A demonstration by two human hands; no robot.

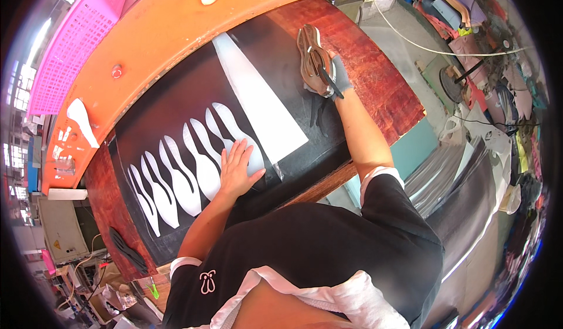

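My right hand (341,80), in a grey glove, is closed round a brown sole-shaped cutting die (314,59) at the far right of the black board (258,41). Its fingers are partly hidden by the die. Bare and with fingers stretched out, my left hand (237,168) lies flat on the rightmost of several white sole-shaped pieces (179,176). These sit in a slanting row across the left half of the board. Between the row and the die lies a long white tapering sheet (258,97), wide at its near end.
A curved orange machine beam (158,30) spans the far side, bearing a red button (116,71), a white cutout (82,121) and a pink basket (82,41). A dark sole-shaped thing (127,250) rests at the red-brown table's left edge. Stacked sheets (451,176) and scraps lie right.
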